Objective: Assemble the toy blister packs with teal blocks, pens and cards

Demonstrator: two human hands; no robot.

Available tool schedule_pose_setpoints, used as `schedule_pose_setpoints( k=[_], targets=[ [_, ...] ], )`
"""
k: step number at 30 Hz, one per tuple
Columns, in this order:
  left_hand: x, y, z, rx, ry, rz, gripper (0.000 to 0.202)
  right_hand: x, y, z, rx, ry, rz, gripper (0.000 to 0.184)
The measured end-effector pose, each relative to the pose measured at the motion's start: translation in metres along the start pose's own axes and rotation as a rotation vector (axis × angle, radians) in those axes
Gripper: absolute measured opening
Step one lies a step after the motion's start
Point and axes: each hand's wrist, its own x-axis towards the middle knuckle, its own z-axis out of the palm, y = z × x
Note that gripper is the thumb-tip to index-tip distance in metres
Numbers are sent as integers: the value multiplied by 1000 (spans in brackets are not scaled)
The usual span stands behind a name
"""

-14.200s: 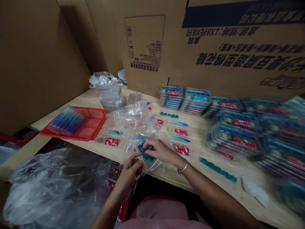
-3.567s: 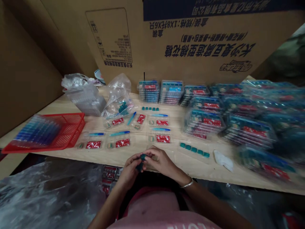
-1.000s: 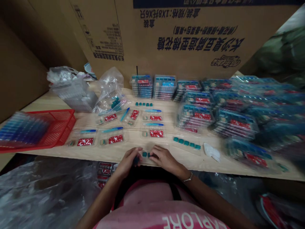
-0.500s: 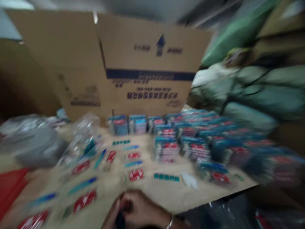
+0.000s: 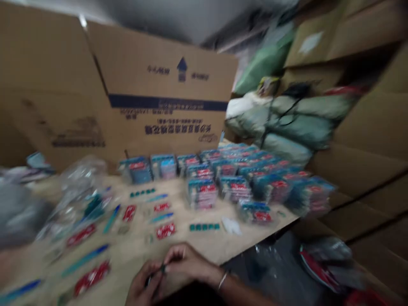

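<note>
Cardboard cartons make the walls of this place, and one big opened carton (image 5: 165, 72) with a blue band and an arrow stands at 12 o'clock from the hands, behind a light wooden surface (image 5: 178, 244). Further away at 2 o'clock lie green sacks (image 5: 287, 123), and more brown cartons (image 5: 366, 148) are stacked at 3 o'clock. The whole view is blurred, so small details are not easy to read. At the near edge of the surface, the left hand (image 5: 142, 282) and the right hand (image 5: 188, 260) come together, and a thin bangle (image 5: 222, 280) is on the right wrist. Their fingers (image 5: 183, 255) are closed from both sides on a small dark piece (image 5: 163, 268), but its exact shape I cannot tell. At 11 o'clock from this piece is a clear plastic bag (image 5: 79, 187) with teal parts (image 5: 94, 206) inside. Flat clear trays with red cards (image 5: 92, 277) and blue-tipped sticks (image 5: 84, 260) lie at 10 o'clock, a row of teal blocks (image 5: 204, 227) lies at 1 o'clock, and many stacked packs (image 5: 200, 193) stand behind that row.
</note>
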Motion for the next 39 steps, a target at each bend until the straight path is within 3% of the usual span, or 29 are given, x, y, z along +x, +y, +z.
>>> schedule_pose_setpoints(
  k=[2, 4, 8, 10, 14, 19, 22, 25, 28, 34, 39],
  targets=[
    [-26, -5, -1, 31, 121, -32, 27, -15, 2, -3, 72, -44, 39, 35],
    [-34, -2, -1, 96, 207, -10, 25, -23, 1, -17, 30, -63, 15, 30],
    [-28, -3, -9, 186, 341, 35, 21, -25, 4, -45, -306, 168, -169, 13],
    [-24, -9, -14, 227, 330, 5, 22, -24, 7, -46, -433, 157, -261, 6],
    [-21, -20, -18, 264, 301, -19, 22, -20, 12, -25, -567, -33, -384, 7],
    [-24, -14, -14, 177, 306, -68, 23, -15, 15, -6, -746, -31, -454, 10],
    [-31, -4, -15, -141, 295, -219, 39, -13, 22, -6, -779, -59, -473, 13],
    [-38, 4, -19, -545, 217, -338, 47, -11, 30, -10, -628, -9, -371, 9],
    [-41, 5, -20, -704, 190, -384, 42, -10, 32, -13, -591, -3, -330, 10],
    [-40, -5, -15, -689, 209, -414, 36, -14, 31, -15, -722, -34, -509, 8],
    [-40, -10, -15, -644, 194, -401, 40, -15, 34, -15, -714, 28, -483, 8]
  ],
)
